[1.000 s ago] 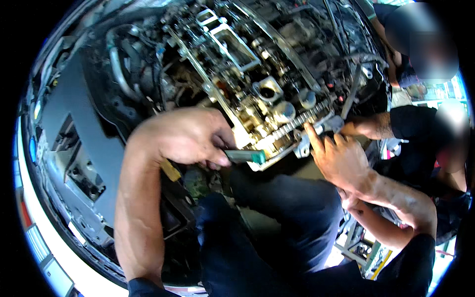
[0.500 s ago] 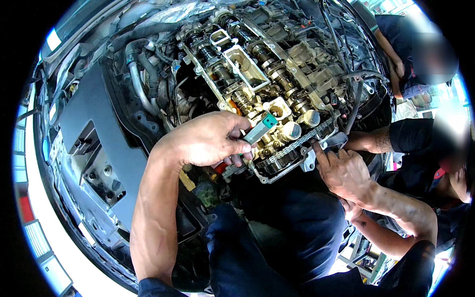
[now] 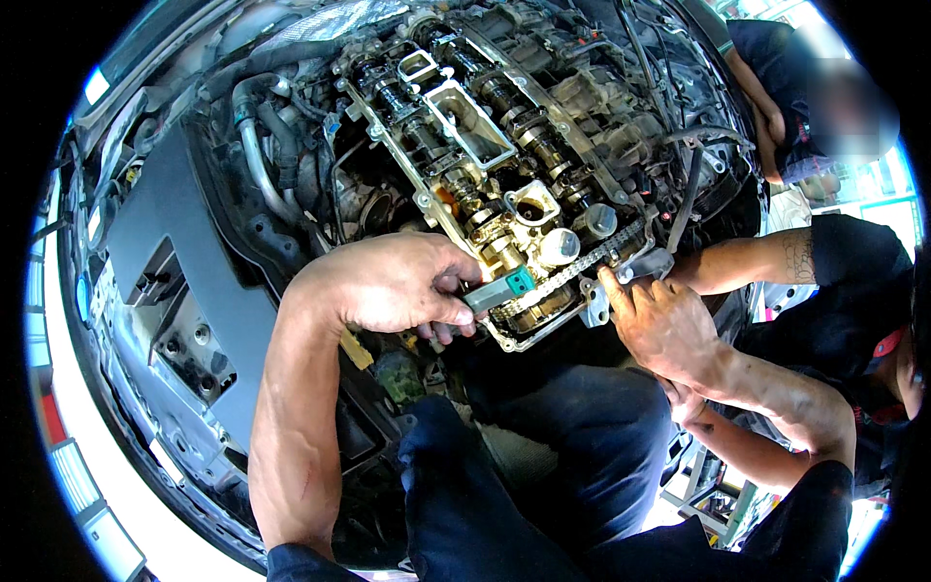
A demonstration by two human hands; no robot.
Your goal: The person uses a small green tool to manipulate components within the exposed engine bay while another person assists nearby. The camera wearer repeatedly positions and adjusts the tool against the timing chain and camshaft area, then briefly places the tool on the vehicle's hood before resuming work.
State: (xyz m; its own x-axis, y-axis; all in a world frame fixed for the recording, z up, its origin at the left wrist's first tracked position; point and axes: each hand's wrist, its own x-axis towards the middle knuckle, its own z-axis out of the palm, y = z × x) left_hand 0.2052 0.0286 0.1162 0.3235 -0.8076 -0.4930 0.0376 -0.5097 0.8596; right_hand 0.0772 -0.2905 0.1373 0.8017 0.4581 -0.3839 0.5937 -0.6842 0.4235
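Note:
My left hand is closed around a grey bar-shaped tool with a green end. The tool lies nearly level over the front of the opened engine, its green end close to the timing chain. My right hand has its index finger stretched out to the right stretch of the chain, near the corner of the housing; its other fingers are bent and I see nothing held in it. Between and behind my hands, two round metal caps stand by the chain, with the exposed camshafts running away from me.
A co-worker's forearm reaches in from the right behind my right hand; another bare forearm passes beneath my right arm. A second person is at the far right. A dark plastic panel and a metal pipe are at left.
My left hand has brought the tool down from beside the round cap to the chain and tilted it flatter. My right index finger still rests by the chain. The view has shifted slightly.

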